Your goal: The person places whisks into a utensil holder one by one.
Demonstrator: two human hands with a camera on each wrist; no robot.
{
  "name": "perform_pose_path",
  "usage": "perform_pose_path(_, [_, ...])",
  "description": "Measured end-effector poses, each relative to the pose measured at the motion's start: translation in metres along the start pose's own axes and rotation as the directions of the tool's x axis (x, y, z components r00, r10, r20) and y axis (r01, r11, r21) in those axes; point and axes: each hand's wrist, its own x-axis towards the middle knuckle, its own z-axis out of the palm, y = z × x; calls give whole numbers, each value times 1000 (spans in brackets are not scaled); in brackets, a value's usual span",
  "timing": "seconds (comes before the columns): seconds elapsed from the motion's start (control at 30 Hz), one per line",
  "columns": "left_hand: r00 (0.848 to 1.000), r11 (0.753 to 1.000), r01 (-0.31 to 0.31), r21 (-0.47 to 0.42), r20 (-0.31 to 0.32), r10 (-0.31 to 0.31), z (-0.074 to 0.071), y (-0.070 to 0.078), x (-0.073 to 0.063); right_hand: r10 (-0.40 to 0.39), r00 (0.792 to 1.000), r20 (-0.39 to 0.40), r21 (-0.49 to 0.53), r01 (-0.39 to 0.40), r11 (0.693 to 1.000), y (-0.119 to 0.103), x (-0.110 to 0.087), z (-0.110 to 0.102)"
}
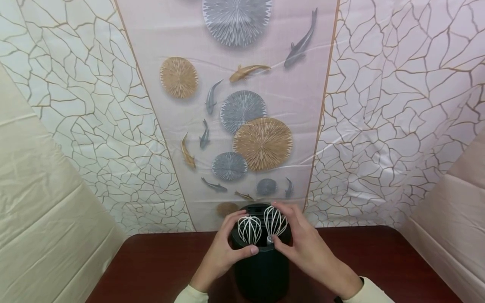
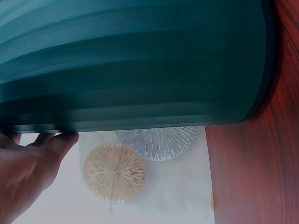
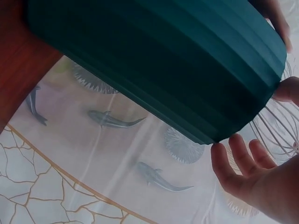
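Note:
A dark green, ribbed utensil holder (image 1: 261, 273) stands upright on the table in front of me, black slots showing at the back of its mouth. Two wire whisks rise from it, the left whisk (image 1: 249, 230) and the right whisk (image 1: 275, 221), loops up and handles hidden inside. My left hand (image 1: 223, 246) grips the holder's rim, thumb across the front edge and fingers curved round the left whisk. With my right hand (image 1: 308, 244) I hold the right whisk, thumb at its neck and forefinger by its loops. Other right fingers (image 3: 226, 170) touch the rim.
The dark red wooden table (image 1: 163, 265) has rounded far corners. Behind it hangs a cloth (image 1: 242, 147) printed with fish and round shapes, between crackle-patterned panels. Beige padded walls (image 1: 41, 219) slope in on both sides.

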Motion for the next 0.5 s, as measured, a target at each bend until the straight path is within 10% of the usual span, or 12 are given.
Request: perform_pose_path(0.5, [1000, 1000, -11, 11, -2, 11, -1, -1, 0, 121, 986, 115, -18, -120, 993, -3, -4, -2])
